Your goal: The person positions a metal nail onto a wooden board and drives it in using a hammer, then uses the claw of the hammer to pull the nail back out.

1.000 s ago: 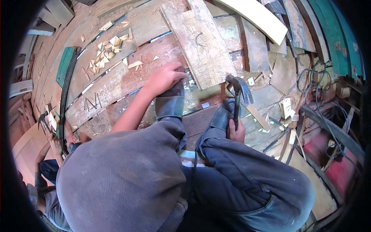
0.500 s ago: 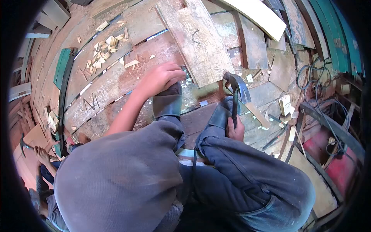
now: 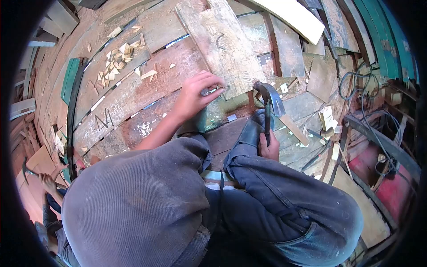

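My right hand is wrapped round the dark handle of a claw hammer. The hammer's head is up beside the near end of a rough, pale wooden board, its curved claw pointing right. My left hand hovers at the board's near left corner, thumb and fingertips drawn together in a pinch. Whatever sits between those fingertips is too small to make out. A bent piece of dark wire or nail shows on the board's surface.
Wood offcuts are heaped on the plank floor at the upper left. A cream board lies at the upper right, above coiled cables. At the far left, another person's hand is near a hammer.
My left hand has lifted off the shoe and moved right towards the board's corner, its fingers now pinched. The right hand and hammer have hardly shifted.
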A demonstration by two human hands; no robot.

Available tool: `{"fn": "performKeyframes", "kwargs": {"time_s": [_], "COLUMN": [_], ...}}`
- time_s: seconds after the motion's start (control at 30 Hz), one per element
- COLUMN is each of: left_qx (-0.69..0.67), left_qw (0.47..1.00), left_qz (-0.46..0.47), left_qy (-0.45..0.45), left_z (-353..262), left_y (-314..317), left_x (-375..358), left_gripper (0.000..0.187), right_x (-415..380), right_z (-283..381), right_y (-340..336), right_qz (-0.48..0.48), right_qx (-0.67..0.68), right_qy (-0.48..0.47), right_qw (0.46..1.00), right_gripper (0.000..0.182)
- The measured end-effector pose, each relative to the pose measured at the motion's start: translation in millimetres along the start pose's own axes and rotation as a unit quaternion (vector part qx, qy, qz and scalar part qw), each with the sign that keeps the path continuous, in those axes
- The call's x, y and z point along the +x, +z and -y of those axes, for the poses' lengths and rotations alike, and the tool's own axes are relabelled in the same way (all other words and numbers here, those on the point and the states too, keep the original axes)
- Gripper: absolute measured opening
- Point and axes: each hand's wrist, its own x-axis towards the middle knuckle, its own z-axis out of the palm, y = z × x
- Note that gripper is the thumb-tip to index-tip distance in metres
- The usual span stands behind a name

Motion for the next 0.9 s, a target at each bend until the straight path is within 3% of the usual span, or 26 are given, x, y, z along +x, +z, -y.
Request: {"fn": "performKeyframes", "kwargs": {"time_s": [0.17,0.43,0.73,0.77,0.87,0.9], "left_qx": [0.012,0.001,0.012,0.021,0.026,0.022], "left_qw": [0.999,0.998,0.999,0.999,0.999,1.000], "left_qz": [-0.013,-0.033,-0.032,-0.027,-0.024,-0.019], "left_qy": [0.045,-0.045,-0.008,0.003,0.010,0.011], "left_z": [8,12,5,5,10,8], "left_y": [3,2,7,7,11,11], "left_x": [-4,-16,-7,-5,-8,-9], "left_gripper": [0.015,0.010,0.013,0.014,0.016,0.015], "right_x": [-2,-8,4,3,4,6], "right_z": [3,34,56,55,56,59], "right_y": [1,-6,-11,-12,-8,-5], "right_qz": [-0.012,0.059,0.065,0.049,0.057,0.068], "right_qx": [0.004,-0.043,-0.093,-0.094,-0.079,-0.095], "right_qy": [-0.016,0.041,-0.090,-0.146,-0.152,-0.109], "right_qw": [1.000,0.996,0.989,0.984,0.984,0.987], "right_gripper": [0.023,0.032,0.028,0.029,0.030,0.029]}}
